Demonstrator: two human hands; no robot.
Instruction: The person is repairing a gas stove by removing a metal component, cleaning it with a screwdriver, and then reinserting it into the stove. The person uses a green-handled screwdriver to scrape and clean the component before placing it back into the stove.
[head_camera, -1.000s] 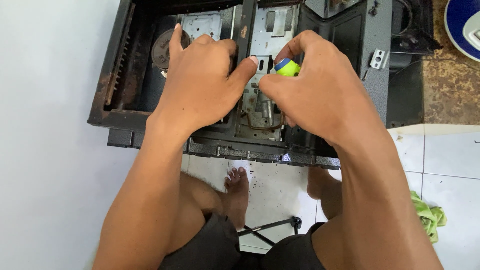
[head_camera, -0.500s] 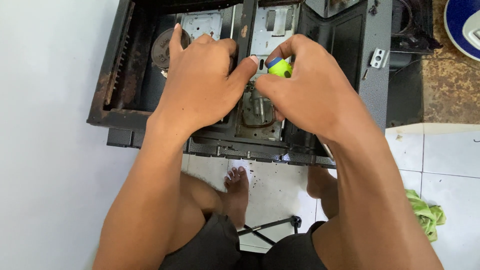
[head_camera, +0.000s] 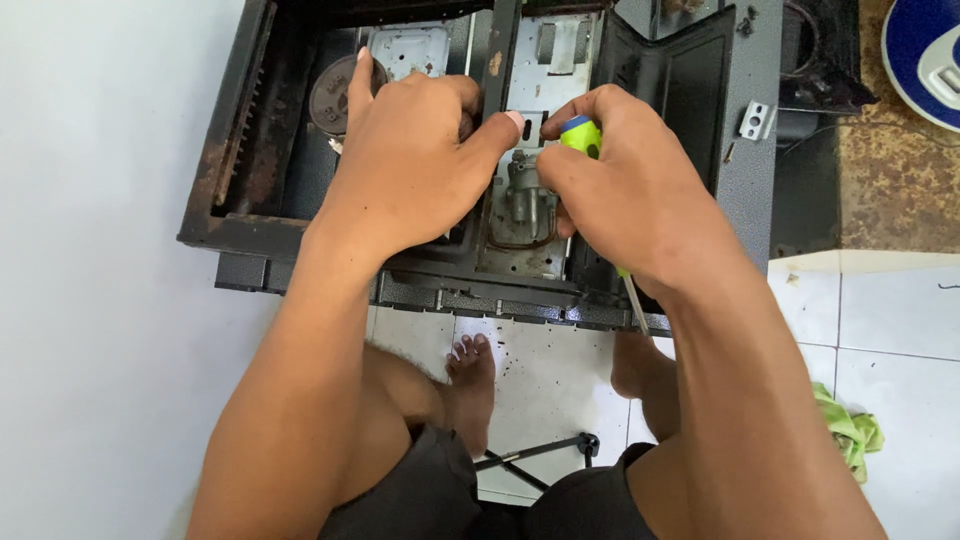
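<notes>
- Right in the middle of the open black metal box sits a small grey metal part, on a pale metal plate.
- Just above that part is the screwdriver. Its handle is green with a blue end.
- The right hand is closed tight around the screwdriver handle. The thin metal shaft sticks out below the hand, near the front edge of the box.
- The left hand lies on the box just beside the right hand. Its fingers are bent and pressed down on the metal. The thumb reaches over toward the screwdriver and the grey part. It holds nothing that I can see.
- Under the left fingers is a round, dark, rusty disc in the left half of the box.
- The box is dirty and rusty inside. A black bar runs down its middle.
- Below the box are the person's bare feet on a white tile floor.
- A thin black rod lies on the floor by the feet.
- A green cloth lies on the floor to the right.
- A blue and white round thing shows at the top right corner.
</notes>
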